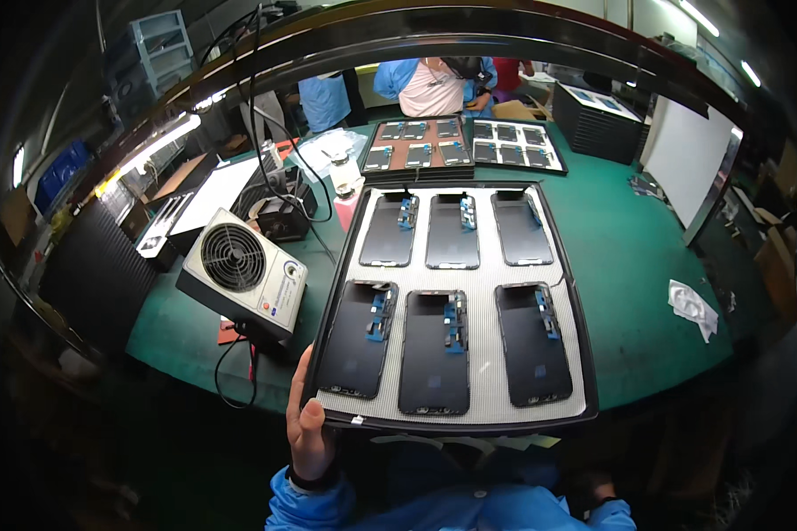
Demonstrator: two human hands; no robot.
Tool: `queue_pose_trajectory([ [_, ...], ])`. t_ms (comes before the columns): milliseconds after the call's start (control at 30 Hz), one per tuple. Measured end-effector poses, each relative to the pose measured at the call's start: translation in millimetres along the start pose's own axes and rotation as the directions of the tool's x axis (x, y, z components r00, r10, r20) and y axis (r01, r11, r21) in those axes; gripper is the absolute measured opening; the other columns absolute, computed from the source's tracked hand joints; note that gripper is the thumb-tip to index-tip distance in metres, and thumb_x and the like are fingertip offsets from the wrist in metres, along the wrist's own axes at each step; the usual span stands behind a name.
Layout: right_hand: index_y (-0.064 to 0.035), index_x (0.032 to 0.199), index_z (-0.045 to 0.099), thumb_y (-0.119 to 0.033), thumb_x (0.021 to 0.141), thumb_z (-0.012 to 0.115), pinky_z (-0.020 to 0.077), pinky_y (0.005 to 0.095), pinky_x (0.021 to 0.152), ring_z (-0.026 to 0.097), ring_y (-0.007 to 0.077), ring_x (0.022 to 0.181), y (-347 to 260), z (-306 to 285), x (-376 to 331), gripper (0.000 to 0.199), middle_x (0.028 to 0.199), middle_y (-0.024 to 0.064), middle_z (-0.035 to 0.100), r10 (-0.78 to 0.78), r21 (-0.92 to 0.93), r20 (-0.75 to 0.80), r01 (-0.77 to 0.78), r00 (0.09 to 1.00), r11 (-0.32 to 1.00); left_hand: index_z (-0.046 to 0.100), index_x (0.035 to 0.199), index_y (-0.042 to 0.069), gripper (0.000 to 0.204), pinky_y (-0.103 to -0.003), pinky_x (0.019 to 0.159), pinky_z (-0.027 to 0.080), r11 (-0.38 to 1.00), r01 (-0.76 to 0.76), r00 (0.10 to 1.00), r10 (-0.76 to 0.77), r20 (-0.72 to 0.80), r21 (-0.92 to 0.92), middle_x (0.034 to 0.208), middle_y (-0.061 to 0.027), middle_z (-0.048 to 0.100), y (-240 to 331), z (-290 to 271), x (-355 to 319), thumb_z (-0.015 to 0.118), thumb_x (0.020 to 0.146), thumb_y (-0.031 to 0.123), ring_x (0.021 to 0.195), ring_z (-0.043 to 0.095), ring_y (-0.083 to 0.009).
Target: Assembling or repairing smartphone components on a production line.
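Note:
A black-rimmed tray (487, 367) with a white ribbed liner lies in front of me, its near edge close to my body. Several dark phone screens (433, 376) rest on it in two rows, with blue-and-silver flex cables (454, 323) folded on their upper parts. My left hand (312, 434) is closed on the tray's near left corner, thumb up along the side and fingers behind the rim. Low on the right, only the wrist and a dim part of my right hand (602, 488) show below the tray; its fingers are hidden.
A white fan unit (243, 265) stands left of the tray on the green table (646, 265), cables running beside it. Two more trays of small parts (421, 155) lie farther back. A crumpled white cloth (692, 310) is at right. Persons in blue work beyond the overhead bar (398, 49).

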State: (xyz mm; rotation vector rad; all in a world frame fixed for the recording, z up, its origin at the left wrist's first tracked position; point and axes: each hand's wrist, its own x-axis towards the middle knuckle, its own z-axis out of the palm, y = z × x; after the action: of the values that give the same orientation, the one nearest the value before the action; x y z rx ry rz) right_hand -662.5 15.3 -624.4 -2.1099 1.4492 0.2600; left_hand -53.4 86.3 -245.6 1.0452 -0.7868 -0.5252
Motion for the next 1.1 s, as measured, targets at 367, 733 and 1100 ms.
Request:
queue_pose_trajectory([
  [367,-0.0022,0.093,0.053,-0.017,0.102,0.052,0.0458,0.0270,0.076,0.053,0.0112,0.078,-122.9,-314.2,-167.0,0.018,0.082,0.0032,0.053,0.389,0.502,-0.743,0.070,0.544,0.862,0.023,0.150,-0.008,0.090,-0.044,0.118,0.022,0.994,-0.035,0.966,0.008,0.257,0.100,0.154,-0.0249,0.031,-3.0,-85.7,-4.5,0.045,0.096,0.060,0.143,0.033,-0.0344],
  [733,-0.0022,0.093,0.057,-0.026,0.102,0.050,0.0285,0.0186,0.041,0.033,0.0003,0.047,-356.2,-392.1,-3.0,0.027,0.097,0.0126,0.068,-0.235,0.585,-0.630,0.651,0.740,0.484,0.031,0.146,-0.007,0.085,-0.044,0.114,0.031,0.939,0.029,0.981,-0.093,0.172,0.343,0.148,-0.0240,0.041,-4.6,-105.5,15.5,0.047,0.096,0.060,0.137,0.043,-0.0343],
  [1100,-0.0112,0.095,0.058,-0.032,0.104,0.045,0.0245,0.0200,0.035,0.033,0.0041,0.041,-306.5,-364.3,166.4,0.026,0.081,-0.0003,0.058,0.014,0.963,-0.223,0.222,0.975,-0.149,0.044,0.141,-0.006,0.059,-0.036,0.109,0.034,0.857,0.158,0.904,-0.326,0.278,0.490,0.139,-0.0177,0.052,-18.3,-72.4,110.0,0.043,0.103,0.040,0.131,0.047,-0.0244],
])
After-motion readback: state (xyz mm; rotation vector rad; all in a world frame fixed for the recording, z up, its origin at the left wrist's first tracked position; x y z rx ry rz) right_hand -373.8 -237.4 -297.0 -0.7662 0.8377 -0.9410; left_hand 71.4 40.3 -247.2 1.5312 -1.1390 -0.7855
